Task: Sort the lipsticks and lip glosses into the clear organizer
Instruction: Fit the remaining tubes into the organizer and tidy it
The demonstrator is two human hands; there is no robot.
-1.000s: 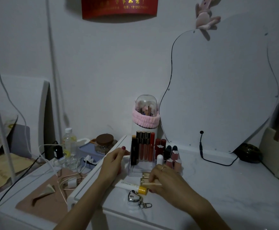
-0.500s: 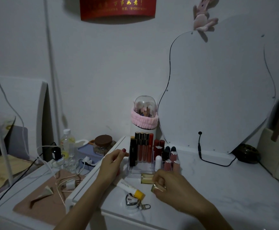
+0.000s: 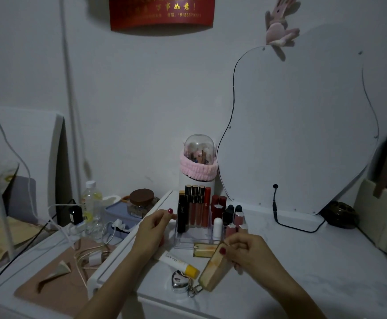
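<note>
The clear organizer [image 3: 185, 241] stands on the white table, with several upright lip glosses [image 3: 196, 209] at its back left and several lipsticks [image 3: 232, 218] at its right. My left hand [image 3: 152, 229] rests against the organizer's left side, fingers curled and holding nothing I can see. My right hand [image 3: 248, 250] grips a gold rectangular lipstick [image 3: 214, 269] by its top end, tilted, its low end near a heart keychain [image 3: 179, 280]. A second gold lipstick [image 3: 204, 249] lies flat in front of the organizer. A white tube with a yellow cap [image 3: 179, 263] lies beside it.
A domed brush holder with a pink band [image 3: 198, 161] stands behind the organizer. A wavy mirror [image 3: 303, 125] leans on the wall with a black cable [image 3: 277, 212]. Left, on a lower surface: a water bottle [image 3: 92, 203], a jar [image 3: 140, 202], chargers and cords.
My right hand has picked one gold lipstick up off the table and drawn it toward me, tilting it. My left hand stays at the organizer's side.
</note>
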